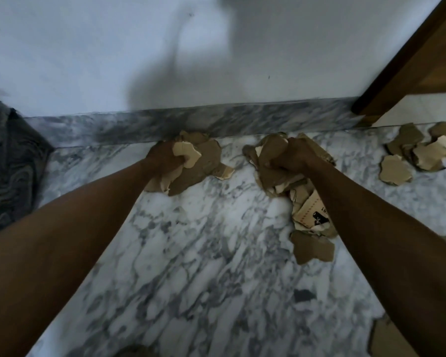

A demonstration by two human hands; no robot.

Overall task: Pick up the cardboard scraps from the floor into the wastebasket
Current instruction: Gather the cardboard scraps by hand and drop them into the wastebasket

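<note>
Both hands work at mid-frame, near the skirting. The left hand (165, 158) curls round a bunch of scraps (201, 161), a pale piece pinched at its thumb, the rest splaying toward the wall. The right hand (291, 158) clutches a bigger wad (276, 161), with loose pieces, one printed (312, 215), trailing under the forearm. Gathering two fistfuls at once likely saves trips to the wastebasket, which is not in view.

More scraps (412, 155) lie at right of frame, apart from the hands, and one piece (389, 338) sits at the lower right edge, so the job looks partly done.

The floor (191, 253) is white marble with grey veins, meeting a grey marble skirting (139, 124) and a pale wall (88, 47). A wooden door frame (410, 60) stands at upper right; a dark patterned cloth (8, 155) fills the left edge.
</note>
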